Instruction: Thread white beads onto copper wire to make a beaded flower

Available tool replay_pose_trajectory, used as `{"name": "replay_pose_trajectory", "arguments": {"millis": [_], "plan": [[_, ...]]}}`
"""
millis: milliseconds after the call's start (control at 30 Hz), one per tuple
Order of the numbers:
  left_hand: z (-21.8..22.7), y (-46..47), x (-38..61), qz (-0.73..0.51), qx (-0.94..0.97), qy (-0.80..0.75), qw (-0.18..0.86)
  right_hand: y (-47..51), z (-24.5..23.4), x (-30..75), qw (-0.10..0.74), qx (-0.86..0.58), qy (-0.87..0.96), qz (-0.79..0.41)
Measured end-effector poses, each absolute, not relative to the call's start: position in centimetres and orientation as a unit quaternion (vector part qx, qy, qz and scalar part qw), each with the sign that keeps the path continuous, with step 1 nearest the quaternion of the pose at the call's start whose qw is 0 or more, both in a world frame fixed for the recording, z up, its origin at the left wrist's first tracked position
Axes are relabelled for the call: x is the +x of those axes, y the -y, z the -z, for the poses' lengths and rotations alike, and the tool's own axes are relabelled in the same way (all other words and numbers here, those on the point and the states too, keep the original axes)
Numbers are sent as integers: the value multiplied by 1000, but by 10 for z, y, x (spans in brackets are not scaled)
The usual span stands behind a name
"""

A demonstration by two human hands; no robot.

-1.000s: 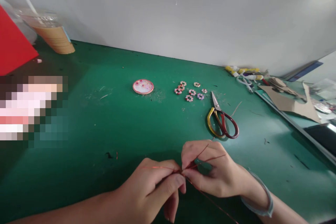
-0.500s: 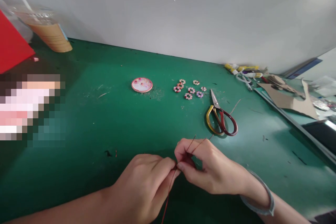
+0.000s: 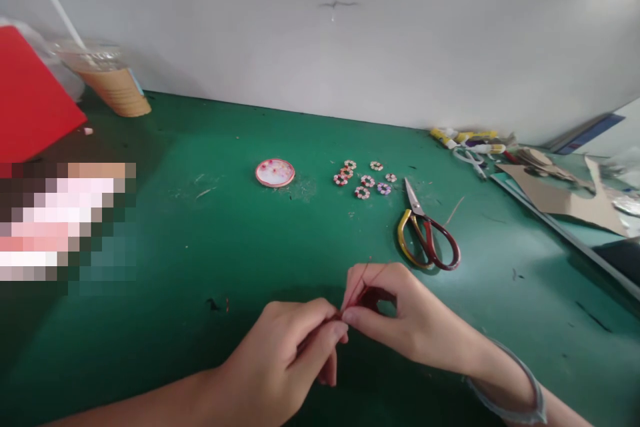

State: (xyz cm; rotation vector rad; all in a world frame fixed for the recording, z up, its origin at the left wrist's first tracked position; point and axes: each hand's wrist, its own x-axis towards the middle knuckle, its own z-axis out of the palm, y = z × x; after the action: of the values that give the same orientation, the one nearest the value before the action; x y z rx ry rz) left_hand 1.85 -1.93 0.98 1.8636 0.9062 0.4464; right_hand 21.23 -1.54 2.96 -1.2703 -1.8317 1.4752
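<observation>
Low in the middle, my left hand is closed in a pinch on a thin reddish-brown cord. Right beside it, thumb and fingertips of my right hand pinch the same cord, whose two ends stick up past the fingers. The spot where both hands grip is largely covered by fingers. Beyond my right hand lies a pair of scissors with one yellow and one dark red handle. Several small beaded rings lie behind it, and a small round dish with little beads sits to their left.
On the green table, a drink cup with a straw and a red object stand at left. Cardboard scraps, glue tubes and white scissors crowd the right. A grey wall closes the back.
The left hand's thumb has shifted forward to the pinch, and its lower fingers show more. The cord's tail that hung below the hands is out of sight. The whole view has moved slightly.
</observation>
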Motion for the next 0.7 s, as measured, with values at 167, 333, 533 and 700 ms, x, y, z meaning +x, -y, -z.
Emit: {"name": "replay_pose_trajectory", "arguments": {"millis": [167,333,533,700], "plan": [[-2,26,17,-193,803,-360,435,21,-27,205,219,-504,625,-555],[-2,29,17,-220,817,-362,391,23,-30,194,254,-544,538,-592],[-1,30,19,-257,820,-351,373,23,-35,190,322,-550,487,-597],[1,30,19,-274,812,-350,379,21,-38,195,351,-548,499,-572]]}}
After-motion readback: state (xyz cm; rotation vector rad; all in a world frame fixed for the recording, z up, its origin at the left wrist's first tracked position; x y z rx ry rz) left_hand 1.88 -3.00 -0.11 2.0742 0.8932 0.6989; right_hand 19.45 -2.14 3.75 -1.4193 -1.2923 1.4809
